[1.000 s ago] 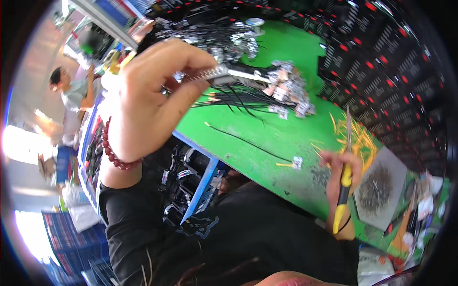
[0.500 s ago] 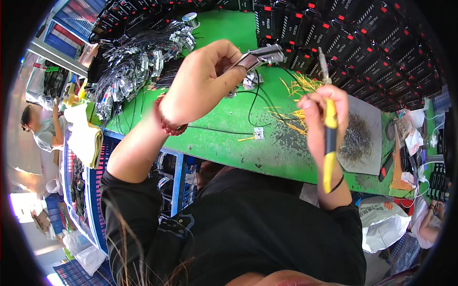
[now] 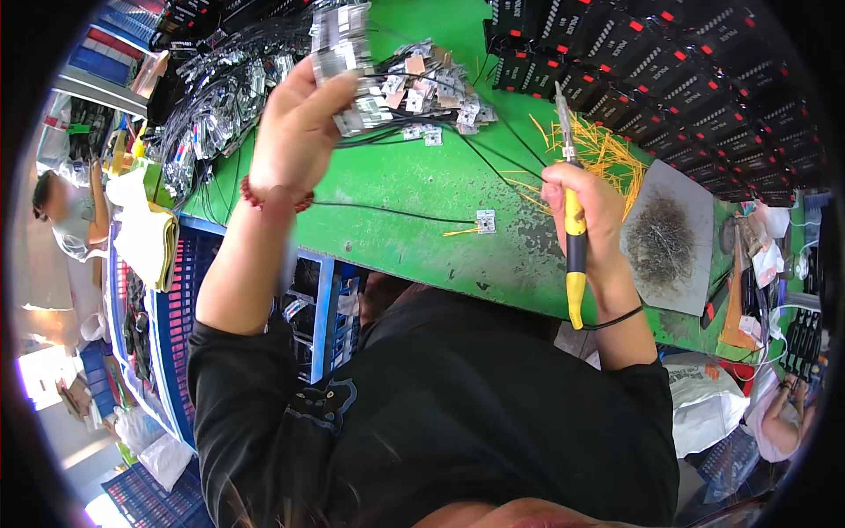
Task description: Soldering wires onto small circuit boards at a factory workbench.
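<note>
Two hands are up over the green table (image 3: 414,189). Left hand (image 3: 295,132) pinches a small silver board (image 3: 339,35) with black wires. Right hand (image 3: 585,216) wraps tight around a yellow tool (image 3: 574,246). Black boxes (image 3: 687,97) with red marks line the far edge.

Electronics assembly workshop: green workbench (image 3: 414,189), wired parts (image 3: 422,97), stacked black units (image 3: 704,79).

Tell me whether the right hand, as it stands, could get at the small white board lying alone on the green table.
Probably yes. The small white board lies alone on the green table, just left of the right hand, with nothing between them. But that hand is full: it grips the yellow-handled tool.
</note>
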The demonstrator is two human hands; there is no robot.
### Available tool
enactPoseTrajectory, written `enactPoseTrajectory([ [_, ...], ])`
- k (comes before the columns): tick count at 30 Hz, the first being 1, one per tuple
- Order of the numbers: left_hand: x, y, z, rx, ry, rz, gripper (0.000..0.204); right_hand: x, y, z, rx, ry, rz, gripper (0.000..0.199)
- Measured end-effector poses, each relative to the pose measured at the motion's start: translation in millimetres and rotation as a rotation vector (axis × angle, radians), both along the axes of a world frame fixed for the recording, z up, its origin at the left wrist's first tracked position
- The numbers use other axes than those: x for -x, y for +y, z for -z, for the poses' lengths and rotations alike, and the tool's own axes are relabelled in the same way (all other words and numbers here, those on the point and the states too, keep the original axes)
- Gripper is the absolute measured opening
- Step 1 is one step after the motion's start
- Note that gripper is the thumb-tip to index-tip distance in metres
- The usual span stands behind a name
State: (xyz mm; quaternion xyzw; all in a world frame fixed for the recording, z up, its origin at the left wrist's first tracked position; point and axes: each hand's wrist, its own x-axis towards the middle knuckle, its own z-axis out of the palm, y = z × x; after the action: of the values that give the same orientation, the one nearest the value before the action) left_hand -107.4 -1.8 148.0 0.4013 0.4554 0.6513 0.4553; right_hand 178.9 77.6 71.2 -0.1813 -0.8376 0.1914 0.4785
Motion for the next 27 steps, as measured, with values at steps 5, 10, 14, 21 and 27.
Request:
enactPoseTrajectory([
  [5,30.4,-54.5,99.7,0.277,0.309,-0.387,0.019,-5.4,-15.0,31.6,0.077,-0.406,-0.023,0.031],
  [10,35.1,-87.8,156.3,0.434,0.804,-0.644,0.022,5.4,-32.7,59.7,0.352,-0.304,0.008,0.025],
  [14,27.9,-83.5,150.9,0.359,1.498,-0.745,0.039,9.0,-38.0,81.3,0.51,-0.147,0.037,0.024],
  [21,-75.5,-29.3,95.8,-0.057,1.376,-0.076,0.042,13.3,-37.8,87.5,0.513,-0.015,-0.101,0.028],
  [27,-94.1,-10.3,121.0,-0.016,1.055,0.165,0.011,-1.4,-43.6,85.7,0.655,0.009,0.007,0.031],
])
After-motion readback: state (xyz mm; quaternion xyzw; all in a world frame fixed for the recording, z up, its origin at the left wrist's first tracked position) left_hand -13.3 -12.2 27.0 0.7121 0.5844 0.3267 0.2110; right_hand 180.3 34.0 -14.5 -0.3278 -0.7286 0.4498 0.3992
